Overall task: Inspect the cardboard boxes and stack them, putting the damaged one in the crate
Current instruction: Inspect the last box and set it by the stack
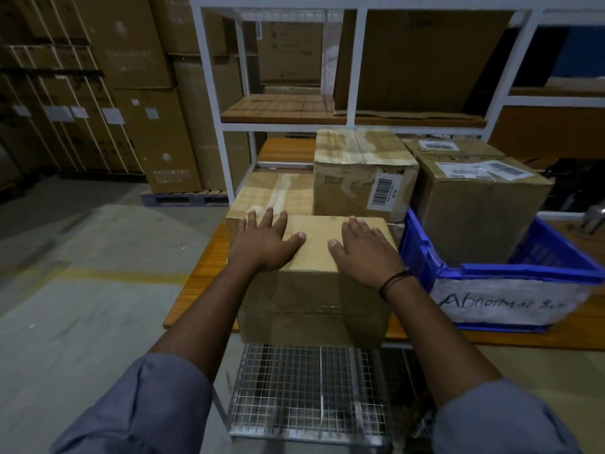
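Where the front box sits: the front box [314, 306] stands at the near edge of the wooden table [203, 267], just left of the blue crate [422, 253] and above a wire-mesh basket [307, 388].
Left hand: the left hand [266, 244] lies flat on the left part of the lid, fingers straight and spread, clasping nothing.
Right hand: the right hand [365, 253] rests the same way on the right part of the lid, fingers unbent.
Grip: none yet; both palms only rest on the top.
Weight: judged moderate; a sealed carton of this bulk likely wants both hands.
Stiffness: the walls look flat and square, so the cardboard should keep its shape, though the lid may give along its seam.
Surface: smooth board with glossy tape across the front, probably slippery under palms.
Where to hold: opposite side walls low down, or fingers hooked under the bottom edges, rather than the lid.
Neighbours: a taped box [271, 194] and a barcoded box [360, 178] stand close behind; another box [481, 217] appears to stand in the crate.
Damage: none shows on the visible faces; the hidden ones cannot be judged.
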`<control>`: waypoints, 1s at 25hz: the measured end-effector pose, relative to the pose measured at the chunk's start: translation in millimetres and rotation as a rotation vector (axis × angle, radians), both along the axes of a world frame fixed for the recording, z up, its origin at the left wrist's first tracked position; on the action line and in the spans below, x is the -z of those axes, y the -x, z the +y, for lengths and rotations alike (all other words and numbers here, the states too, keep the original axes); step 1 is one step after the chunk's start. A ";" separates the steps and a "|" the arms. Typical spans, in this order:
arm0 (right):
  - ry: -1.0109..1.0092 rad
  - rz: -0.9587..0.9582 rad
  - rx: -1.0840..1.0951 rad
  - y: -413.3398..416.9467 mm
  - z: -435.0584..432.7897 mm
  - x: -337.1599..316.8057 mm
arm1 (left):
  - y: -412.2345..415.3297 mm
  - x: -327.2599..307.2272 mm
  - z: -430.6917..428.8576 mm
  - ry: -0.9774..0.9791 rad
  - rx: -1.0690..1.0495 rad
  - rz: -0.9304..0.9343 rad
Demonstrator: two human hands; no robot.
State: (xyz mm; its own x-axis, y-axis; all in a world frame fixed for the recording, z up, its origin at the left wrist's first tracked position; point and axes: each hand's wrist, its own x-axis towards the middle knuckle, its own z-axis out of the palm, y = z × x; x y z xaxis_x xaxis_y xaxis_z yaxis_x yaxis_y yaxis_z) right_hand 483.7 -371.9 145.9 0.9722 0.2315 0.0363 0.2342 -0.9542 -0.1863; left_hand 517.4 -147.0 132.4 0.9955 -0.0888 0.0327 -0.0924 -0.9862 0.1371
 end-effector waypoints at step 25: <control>-1.335 -0.107 0.656 49.8 -19.7 71.9 | 116.8 86.1 5.4 1.088 -0.413 -0.456</control>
State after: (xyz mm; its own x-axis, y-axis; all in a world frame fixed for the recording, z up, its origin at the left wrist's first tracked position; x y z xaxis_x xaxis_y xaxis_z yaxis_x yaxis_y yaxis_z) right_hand 433.9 -391.6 74.0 0.8667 -0.4951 -0.0604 -0.0897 -0.0357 -0.9953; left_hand 400.6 -141.6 46.3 0.8211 0.5168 0.2422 -0.0571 -0.3479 0.9358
